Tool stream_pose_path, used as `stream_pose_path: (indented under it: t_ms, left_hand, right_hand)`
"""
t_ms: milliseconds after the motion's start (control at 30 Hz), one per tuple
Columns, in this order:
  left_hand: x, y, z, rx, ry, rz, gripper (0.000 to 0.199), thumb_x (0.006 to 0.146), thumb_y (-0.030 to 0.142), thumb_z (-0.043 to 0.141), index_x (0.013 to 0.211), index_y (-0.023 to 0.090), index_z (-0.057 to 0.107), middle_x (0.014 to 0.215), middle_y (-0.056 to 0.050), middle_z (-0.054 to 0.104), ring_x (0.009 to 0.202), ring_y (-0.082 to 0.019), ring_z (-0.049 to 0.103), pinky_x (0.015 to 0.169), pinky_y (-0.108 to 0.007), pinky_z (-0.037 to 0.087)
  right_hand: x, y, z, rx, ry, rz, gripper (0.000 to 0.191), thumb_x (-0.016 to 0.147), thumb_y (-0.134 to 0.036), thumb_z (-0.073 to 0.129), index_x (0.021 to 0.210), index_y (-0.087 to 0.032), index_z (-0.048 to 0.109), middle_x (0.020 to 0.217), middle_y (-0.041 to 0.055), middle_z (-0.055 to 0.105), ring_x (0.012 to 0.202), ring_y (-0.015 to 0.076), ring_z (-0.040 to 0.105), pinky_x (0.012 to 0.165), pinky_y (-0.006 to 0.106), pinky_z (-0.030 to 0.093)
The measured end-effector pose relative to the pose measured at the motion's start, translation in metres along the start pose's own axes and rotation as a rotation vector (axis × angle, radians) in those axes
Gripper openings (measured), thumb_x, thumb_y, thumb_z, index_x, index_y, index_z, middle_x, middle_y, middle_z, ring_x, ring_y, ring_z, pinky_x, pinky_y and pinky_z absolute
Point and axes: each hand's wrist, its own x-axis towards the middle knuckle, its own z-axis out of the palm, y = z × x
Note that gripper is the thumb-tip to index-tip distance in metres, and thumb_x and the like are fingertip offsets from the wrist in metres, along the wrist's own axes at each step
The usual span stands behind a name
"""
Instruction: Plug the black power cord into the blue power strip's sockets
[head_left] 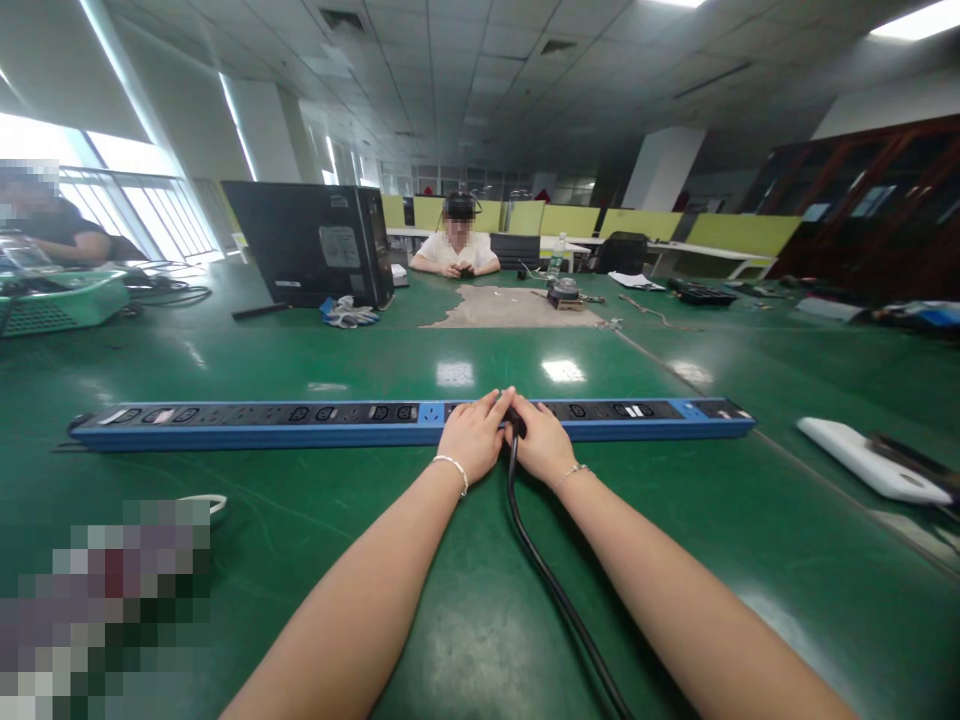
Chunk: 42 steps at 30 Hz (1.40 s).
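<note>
A long blue and black power strip [262,432] lies crosswise on the green table [315,560], its sockets facing up. At its middle, my right hand [541,438] is closed around the black plug [517,425] of a thick cable [551,580], which runs down toward me. My left hand [474,435] rests on the strip just left of the plug, fingers pressed together, its fingertips meeting those of my right hand. Whether the plug sits in a socket is hidden by the fingers.
Beyond the strip stand a black computer case [315,245], gloves [349,312] and a seated person [456,245]. A green basket [67,300] is at the left, a white device [870,460] at the right. A pixelated object [112,590] lies front left.
</note>
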Motion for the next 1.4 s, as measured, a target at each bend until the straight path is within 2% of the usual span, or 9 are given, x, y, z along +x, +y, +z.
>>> stream_pose_path:
  t_ms: [167,333,533,633,767,933,1033,1133,1400]
  left_hand:
    - [0.002,0.010,0.003,-0.019,-0.026,-0.019,0.058,0.085,0.022,0.038,0.141,0.018,0.022,0.135,-0.009,0.048,0.122,-0.020,0.044,0.101,-0.037,0.031]
    - [0.012,0.016,-0.005,-0.071,-0.073,-0.160,0.050,0.083,0.023,0.041,0.132,0.029,0.037,0.122,-0.002,0.059,0.115,-0.018,0.051,0.096,-0.038,0.034]
    - [0.023,0.025,-0.007,-0.109,-0.061,-0.308,0.032,0.086,0.024,0.039,0.114,0.032,0.053,0.109,-0.001,0.066,0.104,-0.019,0.057,0.088,-0.040,0.039]
    - [0.027,0.026,-0.004,-0.198,0.021,-0.339,0.030,0.087,0.022,0.037,0.111,0.029,0.055,0.105,-0.001,0.068,0.098,-0.018,0.060,0.088,-0.038,0.040]
    - [0.034,0.020,-0.006,-0.357,0.272,-0.383,0.031,0.089,0.028,0.039,0.117,0.023,0.051,0.113,-0.004,0.063,0.098,-0.016,0.059,0.088,-0.029,0.044]
    - [0.023,-0.024,-0.024,-0.276,0.376,-0.400,0.032,0.086,0.034,0.046,0.113,0.020,0.054,0.111,-0.006,0.063,0.105,-0.020,0.056,0.094,-0.034,0.043]
    - [0.003,-0.061,-0.042,-0.276,0.309,-0.501,0.032,0.083,0.031,0.049,0.111,0.019,0.056,0.110,-0.007,0.064,0.101,-0.021,0.059,0.091,-0.035,0.046]
    - [-0.016,-0.084,-0.057,-0.304,0.125,-0.473,0.034,0.080,0.032,0.050,0.112,0.020,0.057,0.102,-0.005,0.068,0.092,-0.020,0.063,0.086,-0.034,0.049]
    - [-0.021,-0.088,-0.049,-0.132,-0.046,-0.362,0.037,0.082,0.039,0.048,0.116,0.026,0.056,0.109,-0.004,0.066,0.099,-0.020,0.061,0.089,-0.033,0.047]
  right_hand:
    - [-0.005,0.000,0.002,-0.029,-0.023,0.007,0.057,0.080,-0.017,0.043,0.136,-0.015,0.036,0.134,0.0086,0.050,0.120,0.0173,0.047,0.108,0.039,0.026]
    - [-0.009,-0.002,0.012,-0.235,0.025,0.074,0.053,0.084,-0.016,0.036,0.136,-0.005,0.036,0.139,0.0123,0.042,0.131,0.0214,0.032,0.107,0.037,0.024]
    - [-0.009,0.002,0.014,-0.336,0.025,0.114,0.047,0.084,-0.020,0.038,0.130,-0.012,0.046,0.143,0.0096,0.038,0.130,0.0235,0.034,0.104,0.037,0.024]
    - [-0.009,0.001,0.014,-0.335,0.015,0.118,0.051,0.080,-0.017,0.041,0.130,-0.011,0.045,0.140,0.0105,0.041,0.129,0.0232,0.034,0.104,0.038,0.023]
    - [-0.010,-0.002,0.014,-0.344,0.013,0.115,0.056,0.075,-0.014,0.043,0.131,-0.008,0.043,0.139,0.0122,0.042,0.129,0.0238,0.032,0.104,0.038,0.021]
    - [-0.011,0.000,0.014,-0.344,0.008,0.104,0.057,0.075,-0.015,0.043,0.132,-0.009,0.043,0.139,0.0120,0.042,0.129,0.0235,0.032,0.104,0.038,0.021]
    - [-0.010,0.000,0.015,-0.345,0.005,0.104,0.057,0.075,-0.016,0.043,0.132,-0.009,0.043,0.139,0.0122,0.042,0.129,0.0240,0.031,0.104,0.038,0.020]
    - [-0.010,-0.001,0.015,-0.336,0.001,0.108,0.058,0.075,-0.016,0.043,0.132,-0.008,0.043,0.139,0.0121,0.042,0.130,0.0244,0.031,0.104,0.038,0.020]
    - [-0.009,0.000,0.013,-0.330,-0.004,0.109,0.056,0.076,-0.014,0.042,0.132,-0.011,0.043,0.139,0.0113,0.042,0.129,0.0237,0.031,0.104,0.038,0.021]
